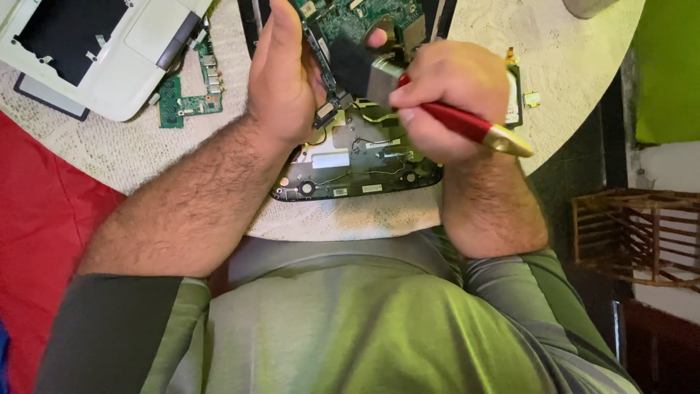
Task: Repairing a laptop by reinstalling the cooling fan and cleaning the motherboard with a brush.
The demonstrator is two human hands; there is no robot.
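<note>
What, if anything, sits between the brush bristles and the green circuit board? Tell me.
Nothing visible. The right hand holds the red-handled brush with its dark bristles lying right on the green circuit board, which the left hand props up over the opened laptop base.

Brush (pixel 437 109) gripped in right hand (pixel 448 98): glossy red lacquered handle, shiny gold-coloured tip, bright metal ferrule, matt black bristles. Circuit board (pixel 350 18) held in left hand (pixel 281 73): green, semi-gloss, dotted with small metal parts. Laptop base (pixel 357 171) below hands: matt dark plastic, bare metal patches, thin wires. Counter (pixel 576 80): covered by rough, textured off-white cloth. Casing (pixel 109 51) left of hands: smooth white plastic. Rack (pixel 642 233) at right: bare wooden slats.
</note>
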